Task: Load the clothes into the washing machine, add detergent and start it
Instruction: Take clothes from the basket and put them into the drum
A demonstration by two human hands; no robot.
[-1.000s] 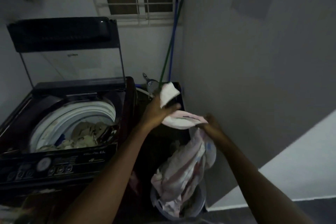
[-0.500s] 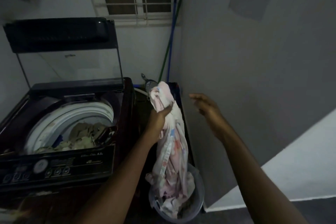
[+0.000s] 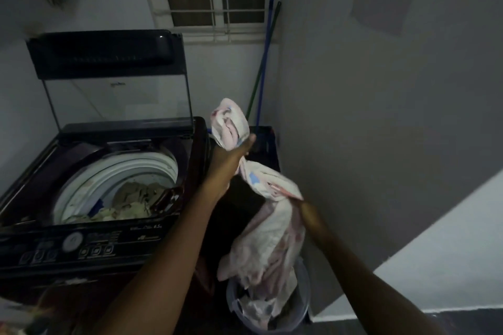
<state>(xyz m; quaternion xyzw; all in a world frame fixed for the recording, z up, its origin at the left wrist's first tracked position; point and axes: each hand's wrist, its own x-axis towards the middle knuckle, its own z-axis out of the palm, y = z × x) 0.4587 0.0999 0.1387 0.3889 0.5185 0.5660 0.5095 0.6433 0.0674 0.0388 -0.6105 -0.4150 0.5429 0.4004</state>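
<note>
1. Cloth [image 3: 272, 239], pale pink, hangs just right of the washing machine [image 3: 109, 242], its lower end in the bucket [image 3: 304, 307] beside the machine's front.
2. Your left hand [image 3: 231, 155] clenches it near the top.
3. Your right hand [image 3: 309, 212] meets it lower down. Its fingers are hidden, so the grip is unclear.
4. Clothes [image 3: 130, 207] lie in the machine's open drum.

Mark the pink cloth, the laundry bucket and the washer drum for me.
pink cloth [image 3: 272, 239]: head view, hanging middle fold.
laundry bucket [image 3: 303, 304]: head view, right wall.
washer drum [image 3: 119, 170]: head view, white inner ring.
</note>
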